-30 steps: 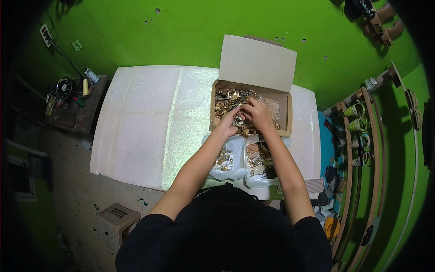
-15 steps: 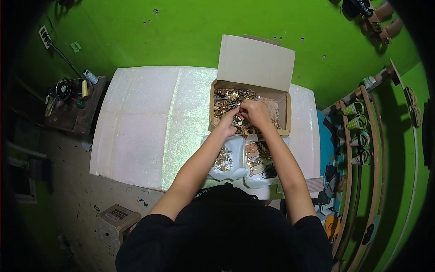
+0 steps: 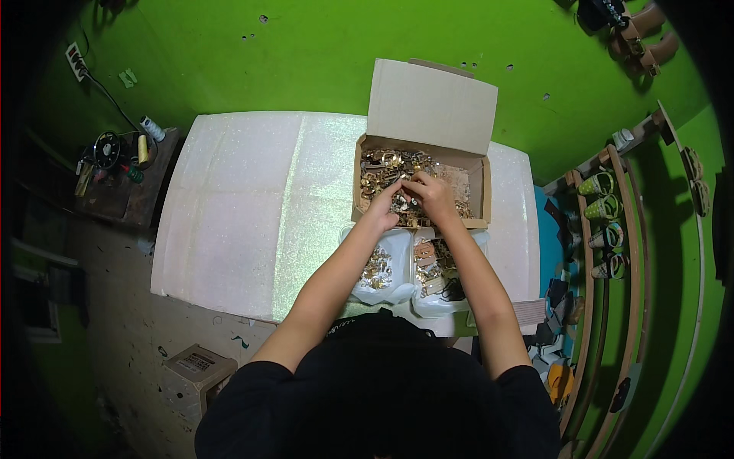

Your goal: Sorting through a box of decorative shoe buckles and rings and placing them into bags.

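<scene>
An open cardboard box [image 3: 479, 191] with its lid raised holds a heap of gold and silver metal pieces [image 3: 382, 162], perhaps buckles or fittings. Over the heap, my left hand [image 3: 384, 208] and my right hand [image 3: 434, 197] meet at the fingertips. Both are closed in a pinch; whatever is between the fingers is too small to name. Nearer to me stand two white plastic-lined containers. The left container [image 3: 401, 249] has small gold and silver pieces in it. In the right container [image 3: 439, 307] lie metal pieces, tan tabs and something dark.
A shimmery white sheet covers the table [image 3: 237, 206] to the left. On a side stand at far left are thread spools [image 3: 143, 148]. To the right, a wooden rack [image 3: 585, 306] carries several sandals [image 3: 604, 206]. A cardboard box [image 3: 200, 367] sits on the floor.
My right hand has shifted slightly down, and its fingers have turned a little. The left hand stays almost where it was, over the box.
</scene>
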### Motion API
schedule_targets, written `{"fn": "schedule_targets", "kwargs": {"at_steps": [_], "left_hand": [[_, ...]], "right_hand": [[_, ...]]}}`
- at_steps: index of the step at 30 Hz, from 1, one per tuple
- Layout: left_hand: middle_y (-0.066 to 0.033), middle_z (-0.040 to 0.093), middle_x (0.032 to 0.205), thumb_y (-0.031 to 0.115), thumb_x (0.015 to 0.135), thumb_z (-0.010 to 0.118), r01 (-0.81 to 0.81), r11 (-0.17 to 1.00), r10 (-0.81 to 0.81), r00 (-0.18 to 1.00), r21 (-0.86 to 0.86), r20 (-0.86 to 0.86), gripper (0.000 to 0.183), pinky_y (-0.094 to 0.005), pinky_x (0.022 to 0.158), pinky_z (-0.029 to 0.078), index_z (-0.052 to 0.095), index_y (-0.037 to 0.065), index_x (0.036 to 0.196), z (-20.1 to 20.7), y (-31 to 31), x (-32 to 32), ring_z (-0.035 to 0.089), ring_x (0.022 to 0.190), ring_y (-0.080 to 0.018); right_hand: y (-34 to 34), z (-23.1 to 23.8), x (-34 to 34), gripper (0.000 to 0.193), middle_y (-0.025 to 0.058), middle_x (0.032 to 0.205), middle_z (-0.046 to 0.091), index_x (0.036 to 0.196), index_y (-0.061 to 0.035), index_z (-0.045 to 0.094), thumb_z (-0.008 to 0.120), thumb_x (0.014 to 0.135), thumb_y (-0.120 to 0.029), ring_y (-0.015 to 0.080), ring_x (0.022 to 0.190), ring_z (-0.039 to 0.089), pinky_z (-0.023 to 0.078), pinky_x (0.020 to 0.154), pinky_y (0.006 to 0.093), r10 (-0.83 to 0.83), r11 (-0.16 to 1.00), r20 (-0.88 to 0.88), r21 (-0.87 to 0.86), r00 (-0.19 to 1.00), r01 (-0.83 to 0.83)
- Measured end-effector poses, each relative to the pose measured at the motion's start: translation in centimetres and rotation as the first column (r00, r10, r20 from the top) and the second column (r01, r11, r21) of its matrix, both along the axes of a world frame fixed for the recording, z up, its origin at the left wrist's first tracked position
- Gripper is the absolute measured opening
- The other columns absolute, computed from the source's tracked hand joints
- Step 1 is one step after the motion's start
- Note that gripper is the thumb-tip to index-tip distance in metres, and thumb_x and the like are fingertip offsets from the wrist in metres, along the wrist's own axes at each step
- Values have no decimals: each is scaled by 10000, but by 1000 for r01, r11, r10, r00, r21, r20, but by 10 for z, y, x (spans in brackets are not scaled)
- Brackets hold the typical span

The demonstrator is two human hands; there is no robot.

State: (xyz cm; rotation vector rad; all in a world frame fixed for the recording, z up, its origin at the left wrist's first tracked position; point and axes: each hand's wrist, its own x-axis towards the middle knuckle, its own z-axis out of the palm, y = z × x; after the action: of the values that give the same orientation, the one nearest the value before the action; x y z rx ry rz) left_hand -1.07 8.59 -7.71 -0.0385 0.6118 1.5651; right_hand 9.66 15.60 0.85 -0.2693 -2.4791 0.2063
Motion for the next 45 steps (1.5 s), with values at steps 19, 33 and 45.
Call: {"fn": "schedule_targets", "kwargs": {"at_steps": [19, 33, 45], "left_hand": [[-31, 592, 833, 270, 801, 534, -12, 994, 11, 1000, -106, -15, 192, -312, 709, 478, 550, 108, 902, 8, -2, 1, 576, 749, -160], [-24, 595, 889, 245, 791, 532, -21, 983, 11, 998, -184, -57, 190, -311, 702, 467, 562, 151, 953, 18, -3, 3, 577, 796, -165], [-23, 599, 868, 251, 784, 553, -8, 983, 4, 1000, -182, -22, 177, -288, 670, 464, 570, 122, 904, 18, -5, 1, 580, 775, -151]], "right_hand": [[-4, -1, 1, 174, 41, 710, 497, 833, -117, 586, 626, 664, -136, 221, 594, 550, 452, 507, 319, -28, 999, -1, -37, 1000, 28], [-6, -1, 1, 148, 39, 713, 500, 789, -113, 605, 655, 653, -143, 199, 570, 538, 437, 482, 297, -34, 997, -13, 72, 999, 35], [-8, -10, 0, 115, 47, 705, 504, 757, -90, 577, 633, 664, -128, 204, 560, 539, 438, 464, 297, -19, 999, -62, 33, 998, 21]]}}
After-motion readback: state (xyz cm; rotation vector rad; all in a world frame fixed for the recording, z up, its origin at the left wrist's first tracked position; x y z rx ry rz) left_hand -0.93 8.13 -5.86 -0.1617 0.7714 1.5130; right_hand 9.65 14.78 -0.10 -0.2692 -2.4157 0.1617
